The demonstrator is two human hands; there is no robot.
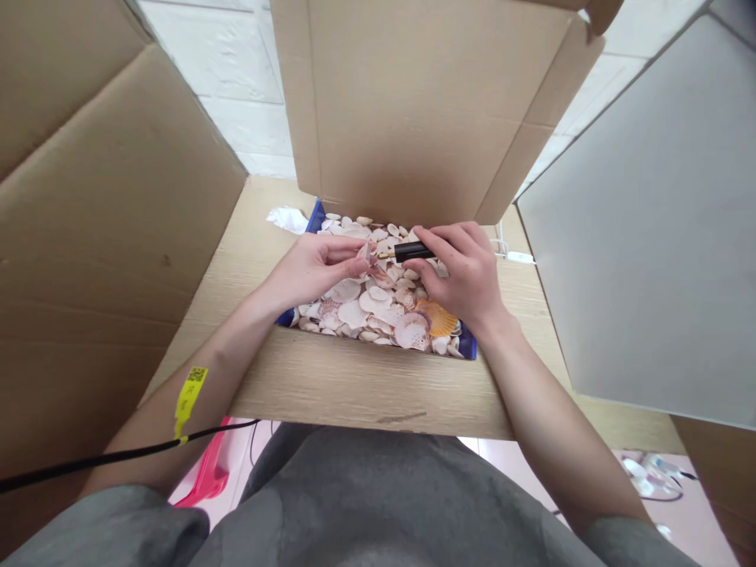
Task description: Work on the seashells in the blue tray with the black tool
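Observation:
Over a shallow box of seashells (378, 311), my left hand (322, 268) pinches a small pinkish seashell (367, 252) between thumb and fingers. From the other side my right hand (464, 264) grips a black mini hand drill (413, 251) with a brass-coloured chuck. Its tip points left at the held shell; whether it touches the shell I cannot tell. Beneath both hands lie many white and pink shells, with an orange scallop shell (437, 317) near the front right. Blue material (468, 344) shows at the box's corners.
The box stands on a wooden table (354, 378). A cardboard panel (413, 102) rises behind it, another cardboard wall (106, 213) is at left, and a grey panel (643, 213) at right. Crumpled white plastic (287, 219) lies back left; a white cable connector (520, 257) lies right.

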